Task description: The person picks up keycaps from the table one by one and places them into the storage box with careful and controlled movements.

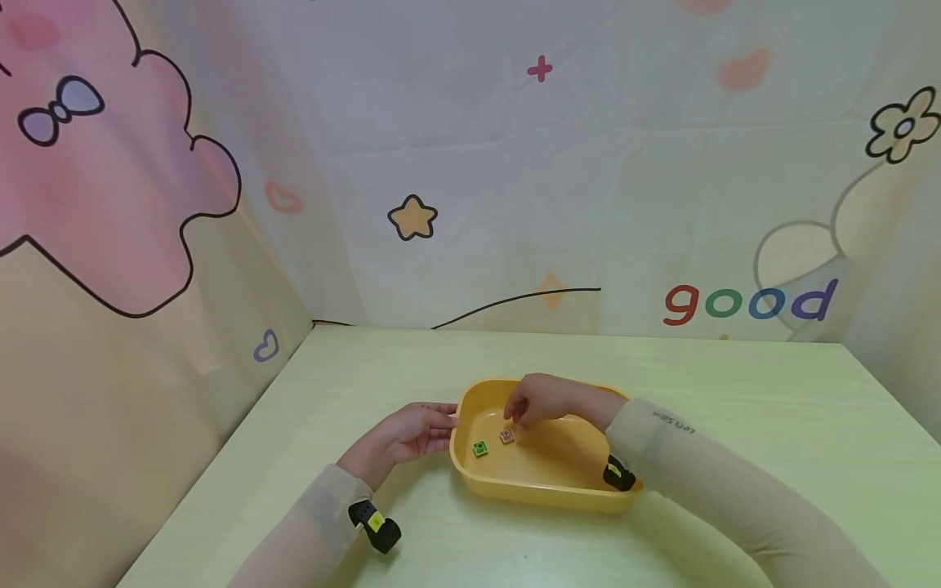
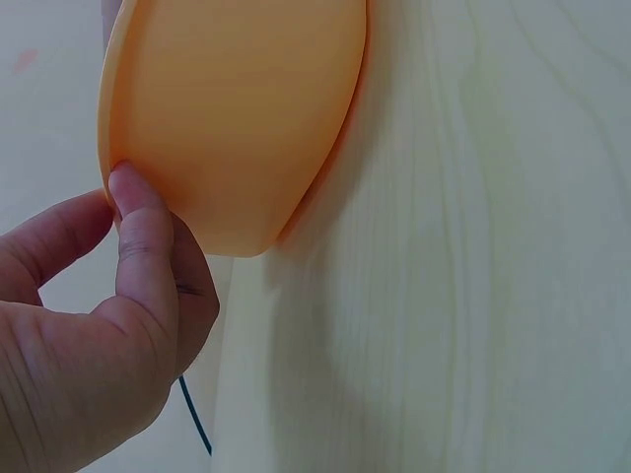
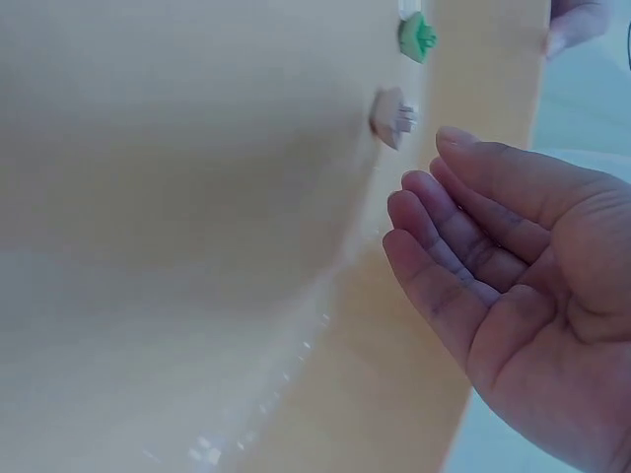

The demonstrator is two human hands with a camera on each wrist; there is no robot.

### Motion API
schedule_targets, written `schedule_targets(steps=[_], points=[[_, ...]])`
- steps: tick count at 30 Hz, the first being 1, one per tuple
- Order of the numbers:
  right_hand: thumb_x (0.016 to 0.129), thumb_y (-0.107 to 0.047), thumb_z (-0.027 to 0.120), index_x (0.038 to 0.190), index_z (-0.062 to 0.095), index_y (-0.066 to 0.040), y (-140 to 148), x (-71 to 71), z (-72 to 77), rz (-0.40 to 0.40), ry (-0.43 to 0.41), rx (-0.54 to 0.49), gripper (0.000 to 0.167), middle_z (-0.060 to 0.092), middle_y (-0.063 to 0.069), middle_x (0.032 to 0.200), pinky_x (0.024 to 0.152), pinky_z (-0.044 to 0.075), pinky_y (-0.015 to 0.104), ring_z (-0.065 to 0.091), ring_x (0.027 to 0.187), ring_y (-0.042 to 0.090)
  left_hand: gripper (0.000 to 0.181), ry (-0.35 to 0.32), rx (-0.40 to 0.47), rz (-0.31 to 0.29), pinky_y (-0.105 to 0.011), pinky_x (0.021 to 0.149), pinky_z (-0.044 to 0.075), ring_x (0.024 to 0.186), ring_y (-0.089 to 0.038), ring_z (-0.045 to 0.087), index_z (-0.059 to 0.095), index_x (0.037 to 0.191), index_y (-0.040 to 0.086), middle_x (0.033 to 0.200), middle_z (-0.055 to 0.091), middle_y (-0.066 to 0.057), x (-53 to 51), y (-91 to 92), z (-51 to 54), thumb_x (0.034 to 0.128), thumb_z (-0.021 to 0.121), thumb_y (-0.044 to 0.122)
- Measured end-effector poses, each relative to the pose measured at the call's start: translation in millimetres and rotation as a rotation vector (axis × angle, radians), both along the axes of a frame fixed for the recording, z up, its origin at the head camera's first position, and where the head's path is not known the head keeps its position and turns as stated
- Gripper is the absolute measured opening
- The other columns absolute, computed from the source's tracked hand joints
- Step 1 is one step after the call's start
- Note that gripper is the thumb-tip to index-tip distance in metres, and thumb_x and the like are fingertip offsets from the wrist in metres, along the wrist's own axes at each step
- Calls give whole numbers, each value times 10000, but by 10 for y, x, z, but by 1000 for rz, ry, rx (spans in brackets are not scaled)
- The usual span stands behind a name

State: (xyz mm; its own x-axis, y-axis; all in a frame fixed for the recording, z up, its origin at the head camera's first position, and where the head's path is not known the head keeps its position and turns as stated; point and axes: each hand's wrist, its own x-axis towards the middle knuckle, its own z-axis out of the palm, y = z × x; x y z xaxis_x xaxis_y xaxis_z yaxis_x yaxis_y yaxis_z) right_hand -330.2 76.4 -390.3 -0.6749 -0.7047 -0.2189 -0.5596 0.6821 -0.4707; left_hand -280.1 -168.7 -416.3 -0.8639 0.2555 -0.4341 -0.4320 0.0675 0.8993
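A yellow plastic basin [image 1: 562, 453] with rounded corners stands on the table. Two small square pieces lie on its floor near the left end: a green one [image 1: 480, 448] and a pale brown one [image 1: 506, 436]. In the right wrist view, a narrow raised part juts from both the green piece [image 3: 417, 37] and the brown piece [image 3: 393, 117]. At the basin's left end, my left hand [image 2: 118, 325] pinches the rim with thumb and fingers. My right hand [image 1: 540, 398] reaches inside over the far wall, its loosely bent fingers [image 3: 434, 281] beside the brown piece, with nothing visible between them.
The pale wood-grain table [image 1: 382, 384] extends around the basin. A printed cloth [image 1: 470, 163] hangs behind the table and along its left and right sides. Both wrists carry black bands, one [image 1: 375, 527] on the left sleeve and one [image 1: 619, 474] on the right.
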Motion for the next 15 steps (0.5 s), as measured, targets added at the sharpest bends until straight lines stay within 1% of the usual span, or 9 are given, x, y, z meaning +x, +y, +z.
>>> schedule_targets(steps=[3, 7, 11, 15], points=[[905, -71, 722, 1131, 750, 11, 31, 5, 70, 8, 15, -3, 242, 768, 85, 1020, 836, 585, 227, 656, 885, 88, 454, 5, 1, -5, -178, 716, 622, 776, -75, 669, 492, 1453, -65, 957, 713, -18, -2, -4, -10, 1012, 556, 25], [920, -81, 725, 1149, 742, 15, 83, 24, 175, 4, 31, -12, 249, 764, 98, 1052, 870, 596, 259, 670, 919, 113, 461, 9, 8, -18, -169, 712, 617, 772, -65, 669, 480, 1462, -73, 931, 706, -2, -5, -7, -23, 1016, 544, 23], [927, -81, 722, 1160, 734, 31, 162, 53, 303, 2, 50, -37, 259, 761, 114, 1067, 873, 604, 277, 676, 929, 133, 470, 14, 10, -25, -167, 716, 616, 775, -62, 670, 466, 1472, -75, 928, 702, 4, -8, -11, -25, 1018, 539, 23], [940, -80, 709, 1188, 717, 48, 281, 76, 421, -16, 52, -59, 280, 753, 121, 1067, 886, 613, 299, 670, 929, 145, 471, 18, 17, -35, -164, 716, 615, 782, -60, 673, 460, 1471, -81, 923, 701, 9, -9, -13, -20, 1016, 533, 21]])
